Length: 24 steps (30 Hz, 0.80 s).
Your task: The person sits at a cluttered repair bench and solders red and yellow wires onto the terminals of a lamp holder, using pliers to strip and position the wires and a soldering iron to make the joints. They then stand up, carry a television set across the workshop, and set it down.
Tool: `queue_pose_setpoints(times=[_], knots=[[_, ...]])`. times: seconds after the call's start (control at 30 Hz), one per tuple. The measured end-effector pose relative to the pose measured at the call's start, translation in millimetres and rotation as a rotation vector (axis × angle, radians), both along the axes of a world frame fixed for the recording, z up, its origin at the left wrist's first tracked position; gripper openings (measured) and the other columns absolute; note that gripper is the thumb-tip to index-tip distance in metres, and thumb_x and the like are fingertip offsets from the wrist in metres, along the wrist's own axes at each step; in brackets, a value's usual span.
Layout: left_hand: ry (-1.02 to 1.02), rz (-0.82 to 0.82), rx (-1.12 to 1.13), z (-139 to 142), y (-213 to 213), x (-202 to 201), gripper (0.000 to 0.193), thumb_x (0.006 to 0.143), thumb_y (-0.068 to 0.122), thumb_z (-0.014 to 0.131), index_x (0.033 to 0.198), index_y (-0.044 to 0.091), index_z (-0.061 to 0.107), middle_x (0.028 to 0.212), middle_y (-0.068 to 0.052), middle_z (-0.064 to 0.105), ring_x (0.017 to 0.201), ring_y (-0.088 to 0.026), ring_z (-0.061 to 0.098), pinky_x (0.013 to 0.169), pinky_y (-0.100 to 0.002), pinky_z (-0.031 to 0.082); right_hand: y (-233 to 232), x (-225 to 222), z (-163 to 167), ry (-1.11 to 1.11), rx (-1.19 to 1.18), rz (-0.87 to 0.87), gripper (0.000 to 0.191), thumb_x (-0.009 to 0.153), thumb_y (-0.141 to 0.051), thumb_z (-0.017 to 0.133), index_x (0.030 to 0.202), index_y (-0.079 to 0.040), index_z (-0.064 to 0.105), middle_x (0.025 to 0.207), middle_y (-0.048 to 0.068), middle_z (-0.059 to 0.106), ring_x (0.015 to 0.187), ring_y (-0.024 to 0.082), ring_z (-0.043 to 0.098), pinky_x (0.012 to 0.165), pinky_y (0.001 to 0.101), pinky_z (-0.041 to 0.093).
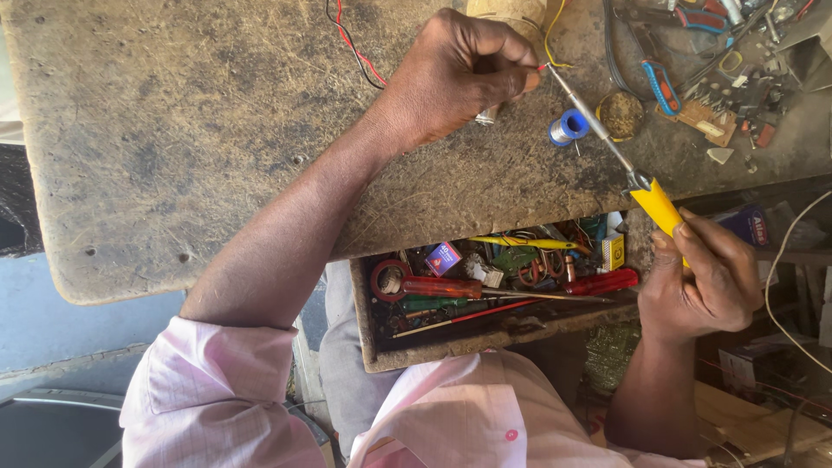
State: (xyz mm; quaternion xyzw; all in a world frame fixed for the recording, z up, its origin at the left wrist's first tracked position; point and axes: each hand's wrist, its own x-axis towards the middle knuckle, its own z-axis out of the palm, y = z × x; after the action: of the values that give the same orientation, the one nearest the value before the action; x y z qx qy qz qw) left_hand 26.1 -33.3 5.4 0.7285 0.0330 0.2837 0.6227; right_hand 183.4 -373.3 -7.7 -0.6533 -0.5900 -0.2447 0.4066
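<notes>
Pink shirt [217, 390]: nearest the camera, sleeves rolled at both forearms, below the wooden bench [173, 156].
Drawer [368, 338]: pulled open from the bench's near edge, between the two forearms; crammed with red-handled screwdrivers [442, 287], a yellow tool and small boxes.
Left hand [459, 74]: on the bench top, fingers pinched shut on a small metal part [487, 115] and a thin wire end.
Right hand [702, 277]: off the bench's near edge, right of the drawer, fist clamped round the soldering iron [654, 204] by its yellow handle.
Iron's shaft: slants up across the bench; tip meets the left fingertips.
Solder spool [568, 127]: blue, just under the shaft.
Red and black wires [355, 48]: trail behind the left hand.
Clutter: pliers [660, 85] and small parts at the bench's far right corner.
</notes>
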Motion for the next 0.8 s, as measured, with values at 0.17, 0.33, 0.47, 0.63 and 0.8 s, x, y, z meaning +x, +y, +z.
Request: queue_pose_setpoints(times=[0.17, 0.33, 0.47, 0.63, 0.8], knots=[[-0.035, 0.019, 0.022, -3, 1, 1, 0.012, 0.096, -0.001, 0.077, 0.108, 0.002, 0.077, 0.099, -0.008, 0.081, 0.089, -0.011, 0.080, 0.075, -0.025, 0.070, 0, 0, -1, 0.020, -0.007, 0.002, 0.023, 0.099, 0.014, 0.079, 0.118, 0.003, 0.072, 0.115, 0.021, 0.071, 0.102, 0.026, 0.074, 0.081, 0.0314, 0.067], [-0.049, 0.013, 0.023, -4, 1, 1, 0.011, 0.096, -0.001, 0.077, 0.106, 0.002, 0.077, 0.099, -0.008, 0.081, 0.090, -0.011, 0.080, 0.076, -0.025, 0.070, -5, 4, -8, 0.035, -0.002, 0.024, 0.024, 0.099, 0.017, 0.079, 0.118, 0.004, 0.073, 0.118, 0.020, 0.071, 0.103, 0.026, 0.075, 0.082, 0.0307, 0.068], [-0.018, 0.031, 0.038, -3, 1, 1, 0.009, 0.096, 0.001, 0.078, 0.104, 0.003, 0.077, 0.095, -0.007, 0.081, 0.084, -0.010, 0.079, 0.071, -0.024, 0.070, -6, 8, -14, 0.065, 0.027, 0.035, 0.021, 0.101, 0.019, 0.077, 0.115, 0.004, 0.075, 0.118, 0.021, 0.070, 0.103, 0.026, 0.076, 0.080, 0.0299, 0.069], [-0.051, 0.048, 0.092, -3, 1, 1, 0.008, 0.097, 0.001, 0.079, 0.104, 0.003, 0.078, 0.095, -0.006, 0.081, 0.085, -0.009, 0.079, 0.074, -0.024, 0.070, -3, 9, -12, 0.086, 0.033, 0.053, 0.021, 0.099, 0.022, 0.077, 0.111, 0.006, 0.073, 0.116, 0.022, 0.069, 0.102, 0.028, 0.075, 0.075, 0.0306, 0.069], [-0.055, 0.035, 0.055, -2, 1, 2, 0.009, 0.096, 0.000, 0.080, 0.104, 0.003, 0.078, 0.095, -0.006, 0.081, 0.085, -0.009, 0.079, 0.074, -0.024, 0.069, -1, 2, -3, 0.020, 0.005, 0.005, 0.022, 0.098, 0.017, 0.081, 0.114, 0.004, 0.072, 0.115, 0.021, 0.070, 0.106, 0.029, 0.074, 0.080, 0.0323, 0.068]])
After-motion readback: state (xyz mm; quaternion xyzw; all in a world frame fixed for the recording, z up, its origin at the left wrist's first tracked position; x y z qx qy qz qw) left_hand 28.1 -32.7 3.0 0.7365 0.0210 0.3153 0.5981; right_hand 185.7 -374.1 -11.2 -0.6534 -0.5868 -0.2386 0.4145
